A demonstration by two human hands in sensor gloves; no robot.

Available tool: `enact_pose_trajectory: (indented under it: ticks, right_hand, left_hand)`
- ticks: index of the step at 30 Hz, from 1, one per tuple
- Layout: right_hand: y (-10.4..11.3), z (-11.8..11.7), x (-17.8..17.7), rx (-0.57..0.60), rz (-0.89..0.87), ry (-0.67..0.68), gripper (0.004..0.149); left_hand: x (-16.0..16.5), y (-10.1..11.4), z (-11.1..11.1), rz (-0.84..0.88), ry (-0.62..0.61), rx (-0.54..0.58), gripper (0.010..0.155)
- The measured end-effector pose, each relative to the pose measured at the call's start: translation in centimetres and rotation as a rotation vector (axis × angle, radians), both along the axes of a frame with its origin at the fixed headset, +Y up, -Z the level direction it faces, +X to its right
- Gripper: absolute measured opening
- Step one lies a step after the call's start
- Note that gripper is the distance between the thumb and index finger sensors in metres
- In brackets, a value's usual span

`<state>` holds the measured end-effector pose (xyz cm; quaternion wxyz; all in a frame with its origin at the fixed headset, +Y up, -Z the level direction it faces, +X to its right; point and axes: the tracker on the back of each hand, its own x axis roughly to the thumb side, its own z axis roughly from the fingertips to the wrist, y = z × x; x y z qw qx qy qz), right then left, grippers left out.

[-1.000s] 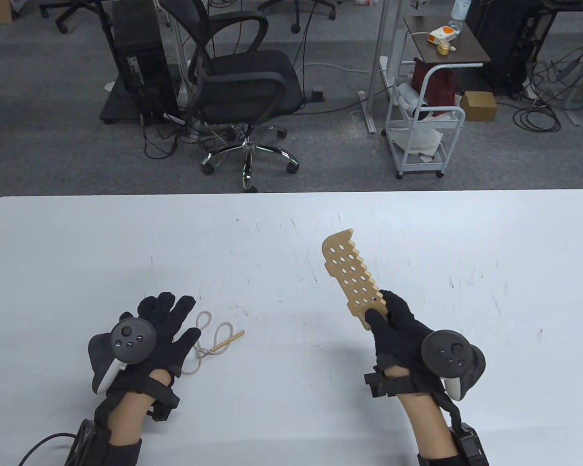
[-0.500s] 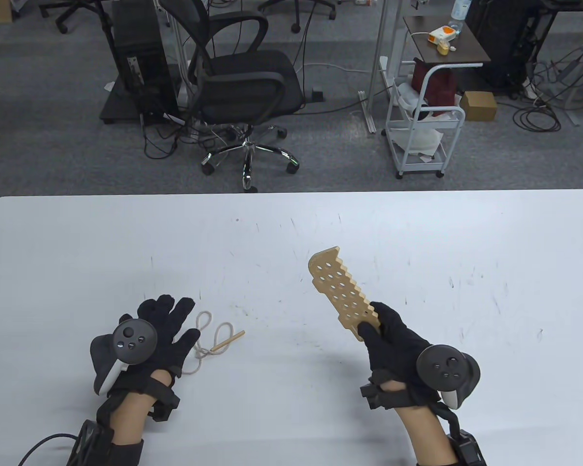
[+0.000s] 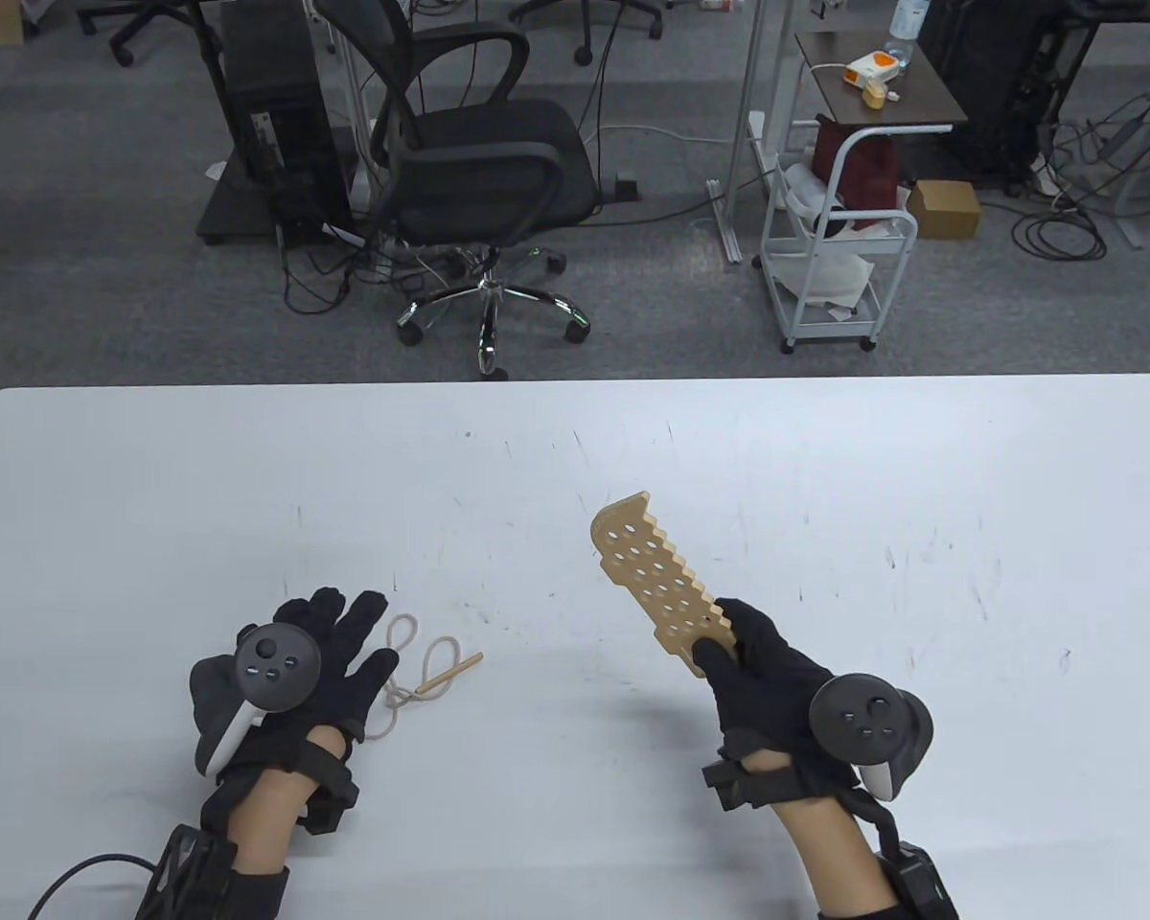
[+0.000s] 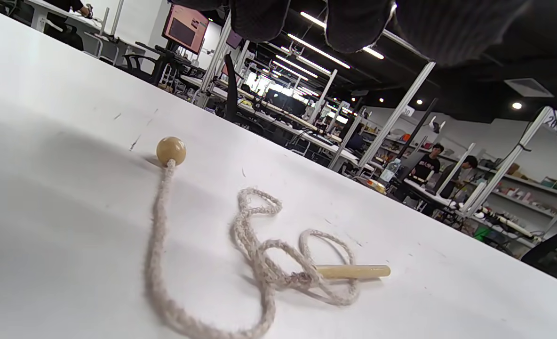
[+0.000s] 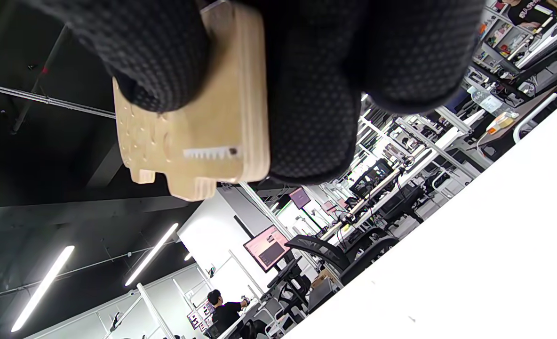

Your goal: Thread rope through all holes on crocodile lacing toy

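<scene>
1. The right hand (image 3: 776, 671) has its fingers (image 5: 316, 94) and thumb clamped round the near end of the crocodile lacing toy (image 3: 647, 570), holding it clear of the table (image 3: 824, 460) with the holed body pointing far and left.
2. The left hand (image 3: 316, 661) lies with fingers straight and slightly apart, gripping nothing, over the near-left part of the rope (image 4: 255, 254).
3. The rope lies loosely coiled on the table just right of that hand, its wooden needle (image 3: 450, 673) pointing far-right and its bead (image 4: 171, 150) at the other end.
4. No hole is threaded yet, so this looks like the set-up step.
5. Next, I judge, the left hand must pinch the needle, and the toy must come near enough for a hole to meet its tip.
</scene>
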<state>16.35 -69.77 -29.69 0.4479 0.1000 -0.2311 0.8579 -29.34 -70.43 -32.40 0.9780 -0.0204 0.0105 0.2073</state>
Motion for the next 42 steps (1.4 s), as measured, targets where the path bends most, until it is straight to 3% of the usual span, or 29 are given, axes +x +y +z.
enact_pose_trajectory:
  ticks: [15,26,34,42]
  right_hand:
    - [0.1,0.1,0.3,-0.004,-0.016,-0.009,0.049]
    - [0.2,0.1,0.3,-0.006,-0.017,-0.009,0.049]
    - [0.2,0.2,0.0,-0.001,0.001,-0.001,0.049]
    - [0.2,0.4,0.0,0.0,0.004,-0.002,0.049]
  left_hand:
    - [2.9,1.3,-2.8,-0.229,-0.02,-0.13,0.064]
    - [5.6,-1.0,-4.3,-0.464,-0.08,-0.238,0.051]
    - [7.9,-2.7,-4.3,-0.574,-0.119,-0.238,0.048]
    - [9.2,-3.1,-3.9,-0.69,-0.131,-0.13,0.042]
